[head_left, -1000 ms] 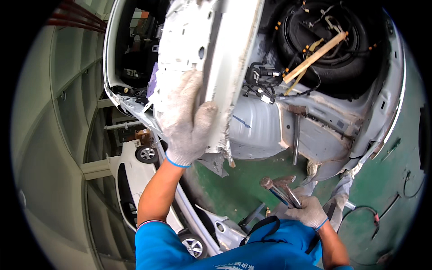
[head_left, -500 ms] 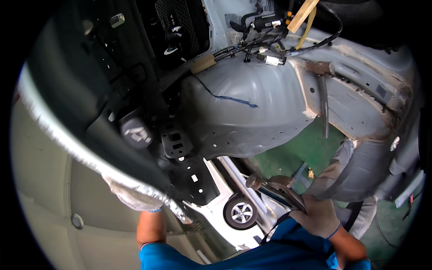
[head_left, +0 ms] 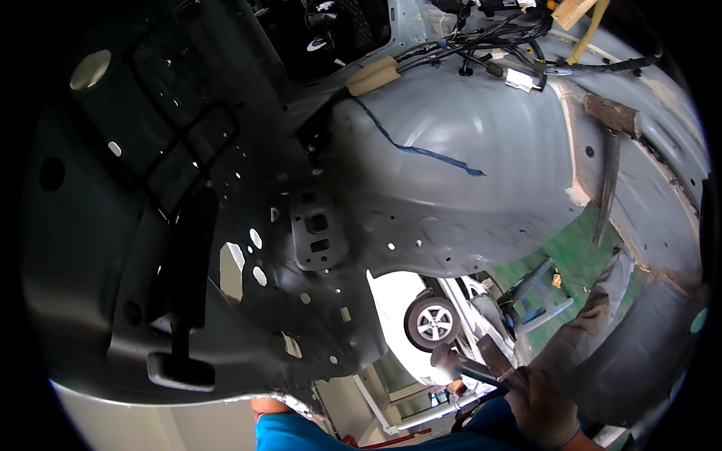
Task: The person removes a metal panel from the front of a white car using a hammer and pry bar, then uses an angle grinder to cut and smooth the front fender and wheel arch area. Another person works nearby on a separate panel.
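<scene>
My right hand (head_left: 540,406), gloved and in shadow, grips two hammer-like metal tools (head_left: 490,361) low at right. A dark pierced body panel (head_left: 90,263) fills the left of the view. My left hand is hidden behind its lower edge, with only some forearm and blue sleeve showing. In the middle is a grey rounded wheel-arch panel (head_left: 444,158) with a blue line across it. A rusty-headed hammer (head_left: 611,114) lies at its right, beside a pale-seamed strip of bodywork.
A wiring bundle (head_left: 481,46), foam piece (head_left: 372,75) and wooden stick (head_left: 573,11) sit along the top. Below are a white car (head_left: 398,301), a blue metal stand (head_left: 541,301), green floor (head_left: 519,267) and a grey trouser leg (head_left: 590,316).
My view has moved under the raised white panel, showing its dark inner side. My left hand, earlier on that panel, has become hidden. The right still holds the tools.
</scene>
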`<move>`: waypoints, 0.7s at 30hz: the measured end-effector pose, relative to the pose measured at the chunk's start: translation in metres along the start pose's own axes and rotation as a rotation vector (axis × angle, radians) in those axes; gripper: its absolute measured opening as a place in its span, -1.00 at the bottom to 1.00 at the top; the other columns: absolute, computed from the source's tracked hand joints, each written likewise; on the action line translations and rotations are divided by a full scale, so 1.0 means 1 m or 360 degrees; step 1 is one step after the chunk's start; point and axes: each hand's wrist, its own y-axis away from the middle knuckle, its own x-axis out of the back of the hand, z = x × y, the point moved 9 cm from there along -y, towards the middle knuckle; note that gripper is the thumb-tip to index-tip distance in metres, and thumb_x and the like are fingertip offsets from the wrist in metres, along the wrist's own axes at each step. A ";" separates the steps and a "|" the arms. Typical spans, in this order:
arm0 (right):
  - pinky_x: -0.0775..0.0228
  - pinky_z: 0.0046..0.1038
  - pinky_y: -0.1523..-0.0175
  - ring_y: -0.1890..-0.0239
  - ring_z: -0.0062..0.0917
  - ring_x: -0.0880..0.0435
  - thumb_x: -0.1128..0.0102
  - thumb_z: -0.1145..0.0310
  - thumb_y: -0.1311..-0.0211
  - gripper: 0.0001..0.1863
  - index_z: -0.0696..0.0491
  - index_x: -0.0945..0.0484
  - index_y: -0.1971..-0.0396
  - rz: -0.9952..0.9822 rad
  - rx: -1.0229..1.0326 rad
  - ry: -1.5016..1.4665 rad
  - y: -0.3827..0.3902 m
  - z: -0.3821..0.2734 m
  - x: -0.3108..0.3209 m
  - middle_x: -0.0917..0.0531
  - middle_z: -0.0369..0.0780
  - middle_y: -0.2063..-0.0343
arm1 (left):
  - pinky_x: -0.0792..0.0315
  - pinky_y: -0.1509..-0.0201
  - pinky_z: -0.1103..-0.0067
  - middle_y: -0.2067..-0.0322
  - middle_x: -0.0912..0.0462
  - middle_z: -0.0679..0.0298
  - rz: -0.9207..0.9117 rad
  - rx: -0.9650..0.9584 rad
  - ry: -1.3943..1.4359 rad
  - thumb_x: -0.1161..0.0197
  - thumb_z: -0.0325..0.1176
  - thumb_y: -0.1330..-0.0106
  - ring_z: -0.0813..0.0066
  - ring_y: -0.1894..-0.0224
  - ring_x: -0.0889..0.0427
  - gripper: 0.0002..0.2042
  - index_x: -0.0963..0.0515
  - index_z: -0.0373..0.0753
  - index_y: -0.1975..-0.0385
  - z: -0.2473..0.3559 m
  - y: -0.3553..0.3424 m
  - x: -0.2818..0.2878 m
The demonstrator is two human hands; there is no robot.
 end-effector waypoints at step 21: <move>-0.40 -0.17 -0.36 -0.25 0.02 -0.59 -0.10 0.27 -0.61 -0.58 0.23 -0.52 -0.26 0.0074 0.0333 -0.0358 -0.002 -0.006 -0.003 -0.64 0.13 -0.18 | -0.25 -0.54 0.24 -0.36 -0.49 -0.21 -0.0067 0.0082 -0.0180 -0.01 -0.12 -0.55 -0.06 -0.41 -0.49 -0.38 -0.41 -0.59 -0.36 0.006 -0.007 0.006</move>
